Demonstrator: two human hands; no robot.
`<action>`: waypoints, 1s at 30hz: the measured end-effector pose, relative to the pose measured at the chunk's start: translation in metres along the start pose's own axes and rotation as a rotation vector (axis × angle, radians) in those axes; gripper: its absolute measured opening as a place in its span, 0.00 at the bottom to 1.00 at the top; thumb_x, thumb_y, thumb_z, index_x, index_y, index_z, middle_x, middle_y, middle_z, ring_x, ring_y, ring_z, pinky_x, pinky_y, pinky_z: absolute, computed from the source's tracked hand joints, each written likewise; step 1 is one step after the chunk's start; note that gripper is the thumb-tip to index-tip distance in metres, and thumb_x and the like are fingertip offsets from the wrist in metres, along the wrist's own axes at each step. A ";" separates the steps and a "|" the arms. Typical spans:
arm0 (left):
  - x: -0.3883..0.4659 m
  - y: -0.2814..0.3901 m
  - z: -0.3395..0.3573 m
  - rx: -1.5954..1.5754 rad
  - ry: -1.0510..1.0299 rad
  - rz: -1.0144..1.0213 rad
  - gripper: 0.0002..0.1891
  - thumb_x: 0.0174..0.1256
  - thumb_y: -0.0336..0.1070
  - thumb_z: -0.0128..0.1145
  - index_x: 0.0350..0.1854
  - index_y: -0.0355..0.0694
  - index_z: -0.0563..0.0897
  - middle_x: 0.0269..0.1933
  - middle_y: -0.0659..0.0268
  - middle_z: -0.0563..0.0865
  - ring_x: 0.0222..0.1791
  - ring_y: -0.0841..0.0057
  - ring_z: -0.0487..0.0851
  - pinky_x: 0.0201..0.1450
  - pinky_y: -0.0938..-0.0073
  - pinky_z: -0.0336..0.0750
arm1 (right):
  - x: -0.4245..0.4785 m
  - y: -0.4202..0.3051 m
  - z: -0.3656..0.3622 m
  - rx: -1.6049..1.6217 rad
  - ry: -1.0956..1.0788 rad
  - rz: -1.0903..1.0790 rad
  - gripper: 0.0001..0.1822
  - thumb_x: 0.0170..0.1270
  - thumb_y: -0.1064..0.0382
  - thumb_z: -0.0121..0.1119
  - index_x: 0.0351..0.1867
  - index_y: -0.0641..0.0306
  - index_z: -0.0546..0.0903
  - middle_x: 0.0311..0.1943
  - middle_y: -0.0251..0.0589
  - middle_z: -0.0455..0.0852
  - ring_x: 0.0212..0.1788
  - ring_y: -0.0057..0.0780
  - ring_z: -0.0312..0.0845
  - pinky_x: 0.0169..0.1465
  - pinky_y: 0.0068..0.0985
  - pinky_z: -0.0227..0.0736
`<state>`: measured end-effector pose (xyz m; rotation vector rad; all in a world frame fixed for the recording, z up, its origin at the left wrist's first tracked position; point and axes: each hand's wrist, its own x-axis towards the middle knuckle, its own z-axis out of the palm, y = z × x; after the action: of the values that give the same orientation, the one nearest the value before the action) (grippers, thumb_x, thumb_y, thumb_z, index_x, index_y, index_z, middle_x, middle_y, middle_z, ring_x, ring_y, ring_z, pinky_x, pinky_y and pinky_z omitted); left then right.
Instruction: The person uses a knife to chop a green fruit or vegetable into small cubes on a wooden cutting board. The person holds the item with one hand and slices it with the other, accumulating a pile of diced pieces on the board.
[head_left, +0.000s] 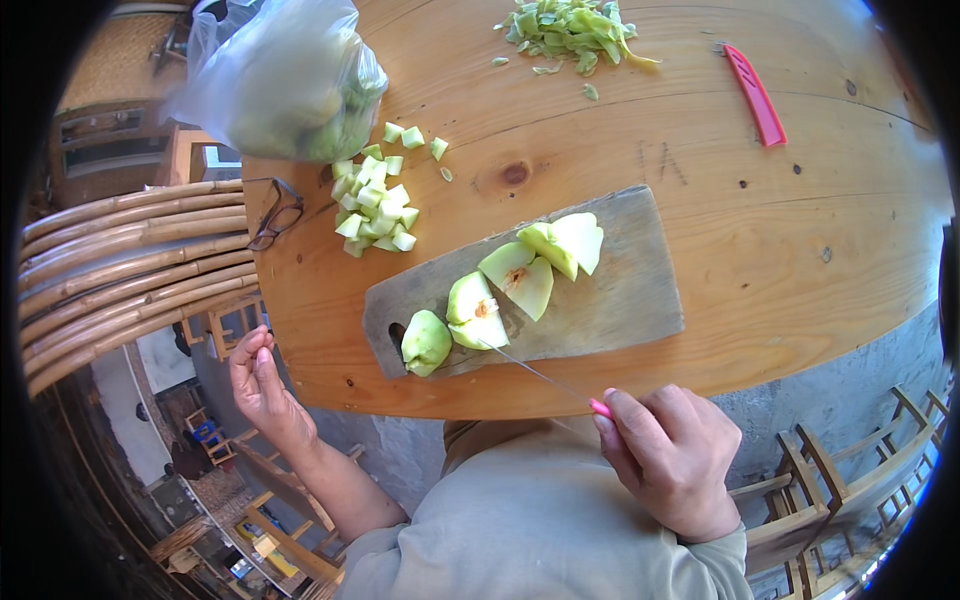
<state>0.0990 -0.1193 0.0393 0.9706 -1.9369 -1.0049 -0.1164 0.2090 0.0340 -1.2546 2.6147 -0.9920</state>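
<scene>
My right hand (667, 450) grips the pink handle of a knife (544, 375); its thin blade reaches to a cut piece of pale green fruit or vegetable (478, 311) with a brown core. My left hand (262, 382) is raised beside the table's left edge, fingers curled with thumb near the fingertips; whether anything is between them cannot be told. On the wooden cutting board (622, 307) lie a rounded end piece (426, 343) near the board's hole, a cored slice (517, 277) and further pieces (566, 241). A heap of pale green cubes (375, 202) sits on the table behind the board's left end.
A plastic bag (277, 82) of green produce stands at the wooden table's (750, 277) back left. Eyeglasses (277, 217) lie by the left edge. Green peelings (570, 34) and a pink plastic blade cover or peeler (756, 97) lie farther back. Wooden chairs (817, 495) stand at right.
</scene>
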 end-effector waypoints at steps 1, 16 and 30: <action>0.000 -0.001 -0.001 -0.006 -0.003 0.005 0.09 0.77 0.23 0.50 0.53 0.30 0.80 0.56 0.56 0.84 0.56 0.76 0.81 0.67 0.74 0.73 | 0.000 -0.002 0.001 -0.005 0.002 -0.003 0.12 0.51 0.61 0.75 0.38 0.55 0.87 0.21 0.28 0.68 0.17 0.21 0.67 0.18 0.24 0.60; -0.009 -0.011 -0.015 -0.059 0.030 0.018 0.10 0.77 0.23 0.49 0.54 0.31 0.81 0.58 0.55 0.83 0.56 0.76 0.81 0.66 0.73 0.73 | -0.002 -0.017 -0.014 -0.054 0.011 0.138 0.11 0.53 0.65 0.75 0.37 0.59 0.86 0.23 0.33 0.77 0.20 0.28 0.73 0.22 0.28 0.67; 0.052 0.069 0.103 0.101 -0.714 0.266 0.06 0.69 0.28 0.61 0.43 0.33 0.87 0.37 0.63 0.87 0.39 0.79 0.82 0.45 0.76 0.76 | 0.005 -0.016 -0.011 -0.223 0.094 0.307 0.03 0.61 0.67 0.71 0.34 0.60 0.87 0.23 0.37 0.79 0.19 0.31 0.73 0.25 0.27 0.66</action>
<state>-0.0311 -0.1039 0.0697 0.3944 -2.6313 -1.2033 -0.1128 0.2040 0.0526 -0.8174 2.9383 -0.7406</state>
